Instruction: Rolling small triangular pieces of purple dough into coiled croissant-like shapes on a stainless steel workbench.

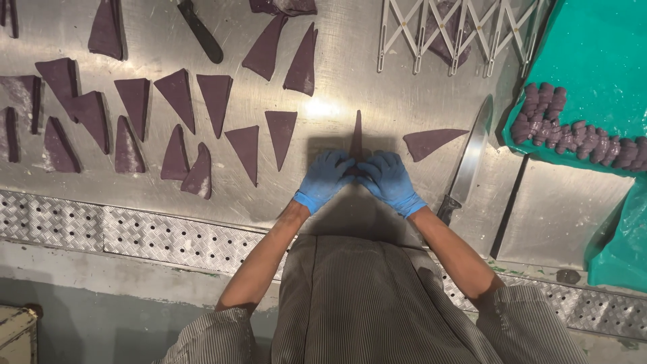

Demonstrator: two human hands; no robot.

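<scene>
**Fingertips meet over one purple dough triangle**

Fingers [340, 162] of both blue-gloved hands are bent down and pressed together at the wide base of a long, narrow purple dough triangle [356, 135], whose point runs toward twelve o'clock. The left hand [325, 178] comes in from seven o'clock, the right hand [389, 180] from five o'clock, and their fingertips touch each other over the dough, hiding its lower edge. Whether that base is already curled over, I cannot tell.

The piece lies on a brushed stainless steel worktable [337, 87], and around it there is bare metal on every side. At three o'clock of the hands, just beside the right one, lies a flat purple dough wedge [431, 141], pointing right. Past it a long steel knife with a black handle [468, 158] lies slanted, its blade tip toward one o'clock and the handle near the right forearm. At nine to ten o'clock a scatter of cut purple dough triangles [176, 118] covers the table, the closest one well apart from the left hand. At one o'clock, at the far edge, sits a white expanding lattice cutter [458, 30]. At two to three o'clock a green plastic sheet [600, 47] carries a row of rolled purple dough pieces [573, 131]. The near edge of the table is a strip of raised-pattern metal plate [135, 232] running below the wrists.
</scene>
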